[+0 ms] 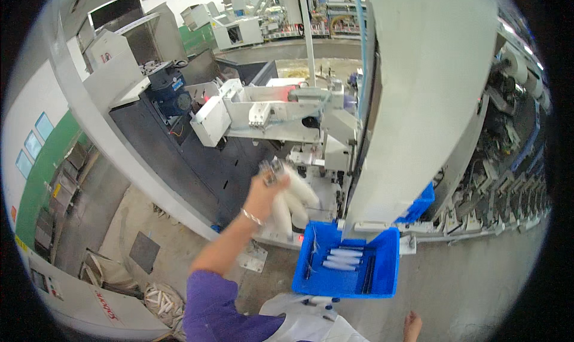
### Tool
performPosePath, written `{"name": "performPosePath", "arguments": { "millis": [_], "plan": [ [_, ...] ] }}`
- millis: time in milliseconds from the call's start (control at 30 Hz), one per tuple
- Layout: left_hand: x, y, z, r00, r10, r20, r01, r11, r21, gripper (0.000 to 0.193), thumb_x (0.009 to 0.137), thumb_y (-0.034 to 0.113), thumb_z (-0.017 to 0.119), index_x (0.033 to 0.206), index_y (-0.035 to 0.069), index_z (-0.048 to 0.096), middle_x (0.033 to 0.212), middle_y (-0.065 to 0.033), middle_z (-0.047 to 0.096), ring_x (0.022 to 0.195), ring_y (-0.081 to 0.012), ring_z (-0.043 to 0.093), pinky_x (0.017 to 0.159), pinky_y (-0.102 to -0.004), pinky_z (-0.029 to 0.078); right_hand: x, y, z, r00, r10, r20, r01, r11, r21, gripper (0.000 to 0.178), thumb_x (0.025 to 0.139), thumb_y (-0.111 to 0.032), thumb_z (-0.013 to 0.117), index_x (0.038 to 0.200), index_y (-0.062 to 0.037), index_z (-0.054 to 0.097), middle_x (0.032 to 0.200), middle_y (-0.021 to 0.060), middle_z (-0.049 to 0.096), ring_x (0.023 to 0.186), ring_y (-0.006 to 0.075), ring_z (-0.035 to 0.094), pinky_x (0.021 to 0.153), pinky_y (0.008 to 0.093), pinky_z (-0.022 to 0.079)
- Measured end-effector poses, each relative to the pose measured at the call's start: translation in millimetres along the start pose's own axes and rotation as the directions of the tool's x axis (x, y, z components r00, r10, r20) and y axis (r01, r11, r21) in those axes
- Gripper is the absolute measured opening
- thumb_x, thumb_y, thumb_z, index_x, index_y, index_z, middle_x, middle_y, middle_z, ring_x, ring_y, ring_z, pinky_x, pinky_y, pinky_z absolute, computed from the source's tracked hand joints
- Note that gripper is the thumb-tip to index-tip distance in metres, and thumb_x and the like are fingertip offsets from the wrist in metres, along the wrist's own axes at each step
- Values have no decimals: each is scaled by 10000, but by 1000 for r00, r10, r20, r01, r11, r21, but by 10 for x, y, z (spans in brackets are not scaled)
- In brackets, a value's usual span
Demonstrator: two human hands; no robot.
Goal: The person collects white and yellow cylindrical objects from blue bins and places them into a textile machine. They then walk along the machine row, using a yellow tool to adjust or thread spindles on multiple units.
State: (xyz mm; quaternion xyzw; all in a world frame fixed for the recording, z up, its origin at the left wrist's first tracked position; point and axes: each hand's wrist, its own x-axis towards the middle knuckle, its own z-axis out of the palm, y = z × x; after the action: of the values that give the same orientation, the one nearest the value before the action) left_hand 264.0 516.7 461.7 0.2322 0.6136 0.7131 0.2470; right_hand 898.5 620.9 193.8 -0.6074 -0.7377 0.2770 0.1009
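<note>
Left of the blue bin [387,264], left hand [266,192] clutches several white bobbins [301,190]. Near right, right hand [412,326] hangs low; can't tell its grip.

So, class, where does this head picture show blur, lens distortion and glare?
Head view: the left hand and the white spools it holds look smeared, probably by motion; the pale post at left bows with the fisheye lens; ceiling lights glare at upper right; the corners fall to black.
</note>
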Motion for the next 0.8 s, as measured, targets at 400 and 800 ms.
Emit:
{"name": "performPosePath", "arguments": {
  "millis": [400, 800],
  "plan": [
    [2503, 1839, -735, 505, 852, -137, -671, 488, 559, 731, 800, 362, 745, 1364, 28, 422, 1384, -182, 454, 1208, -266, 485, 994, -367, 417, -92, -557, 259, 963, 131, 236, -152, 986, 74, 391, 868, -109, 600, 1245, -8, 567, 1103, 176, 663, 1007, 298, 644, 857, 383, 500],
    [-739, -3998, 923, 132, -834, 536, 369, 544, 754, 328, 909, 292, 556, 1063, 25, 670, 1048, -78, 683, 906, -187, 658, 844, -283, 513, 1481, -1824, 1327, 742, -326, 586, 248, 945, 212, 210, 917, -98, 574, 1107, -42, 643, 940, 128, 696, 849, 204, 669, 739, 316, 520]
  ]
}}
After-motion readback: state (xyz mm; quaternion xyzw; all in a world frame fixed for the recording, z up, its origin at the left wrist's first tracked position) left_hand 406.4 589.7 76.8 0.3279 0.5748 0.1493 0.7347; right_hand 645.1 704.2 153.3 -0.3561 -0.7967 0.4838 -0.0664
